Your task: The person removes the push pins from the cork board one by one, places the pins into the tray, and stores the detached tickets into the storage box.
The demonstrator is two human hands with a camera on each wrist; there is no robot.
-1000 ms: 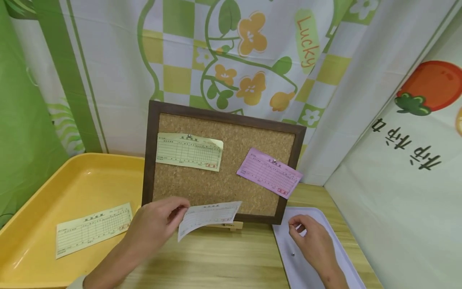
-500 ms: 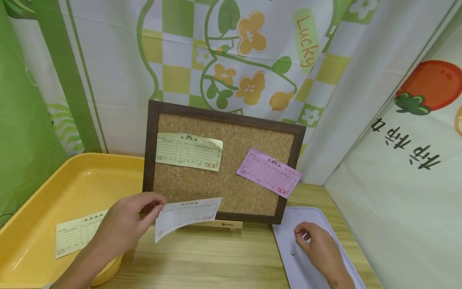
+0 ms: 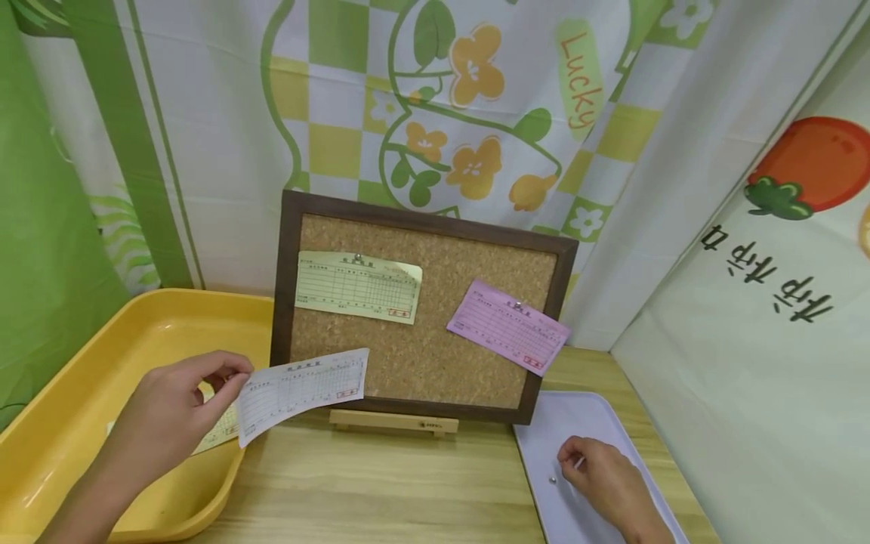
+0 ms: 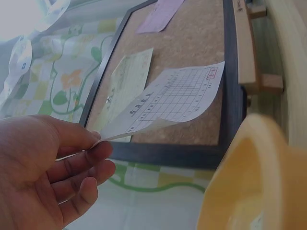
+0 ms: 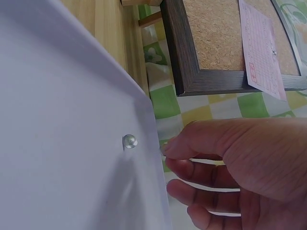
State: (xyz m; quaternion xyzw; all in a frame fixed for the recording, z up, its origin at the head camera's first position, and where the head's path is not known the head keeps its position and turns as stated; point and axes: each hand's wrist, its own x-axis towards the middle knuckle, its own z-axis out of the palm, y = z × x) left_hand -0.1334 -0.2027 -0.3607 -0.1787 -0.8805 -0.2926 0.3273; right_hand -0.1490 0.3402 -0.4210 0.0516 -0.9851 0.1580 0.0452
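My left hand point(image 3: 166, 412) pinches the short left end of a white receipt slip point(image 3: 306, 389) between thumb and forefinger. The slip bows slightly, overlapping the lower left of the cork board point(image 3: 414, 363) in the head view. Over the lilac tray point(image 3: 537, 423), my right hand point(image 3: 608, 480) has thumb and forefinger together. A small shiny bit of a push pin point(image 5: 163, 149) shows at their tips in the right wrist view, mostly hidden. Another clear-headed push pin point(image 5: 129, 141) lies on the tray. Pinned to the board are a yellow-green slip point(image 3: 356, 291) and a tilted purple slip point(image 3: 508, 329).
A yellow tub point(image 3: 204, 317) stands at the left, with another yellow-green slip point(image 3: 220, 434) in it, partly behind my left hand. The board rests on a small wooden stand point(image 3: 394, 421) on the wooden table point(image 3: 381, 491). Printed curtains point(image 3: 217, 151) hang behind.
My left hand has carried the white slip leftward, from in front of the board's lower middle to over the tub's right rim. My right hand has shifted slightly right and down over the tray.
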